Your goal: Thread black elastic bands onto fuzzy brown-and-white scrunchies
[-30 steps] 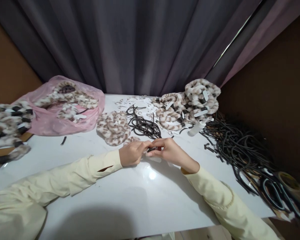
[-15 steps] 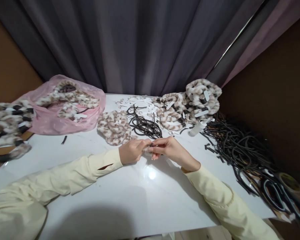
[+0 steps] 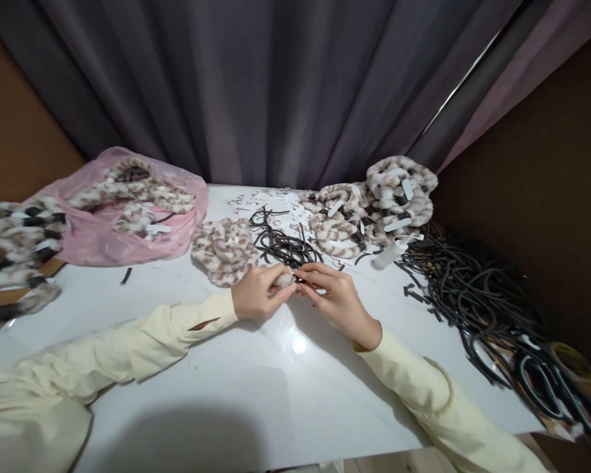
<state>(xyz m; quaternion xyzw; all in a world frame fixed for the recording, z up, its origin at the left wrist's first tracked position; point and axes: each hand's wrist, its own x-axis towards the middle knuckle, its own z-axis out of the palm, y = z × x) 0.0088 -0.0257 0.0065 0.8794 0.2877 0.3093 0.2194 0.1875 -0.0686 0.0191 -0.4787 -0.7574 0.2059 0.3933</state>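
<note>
Fingers together, gripped furry piece [image 3: 283,280] in left hand [image 3: 257,293] and pinched dark bit [image 3: 297,278] at its end with right hand [image 3: 342,299], just in front of black cord heap [image 3: 286,246]. Had just edged nearer the heap, baring more fur, apparently still working that end. Couldn't make out dark bit's shape behind fingertips; saw fur bundle [image 3: 10,246], far left of heap, cut off.

Pale yellow sleeves [image 3: 138,348], slit cuff [image 3: 224,311]
</note>
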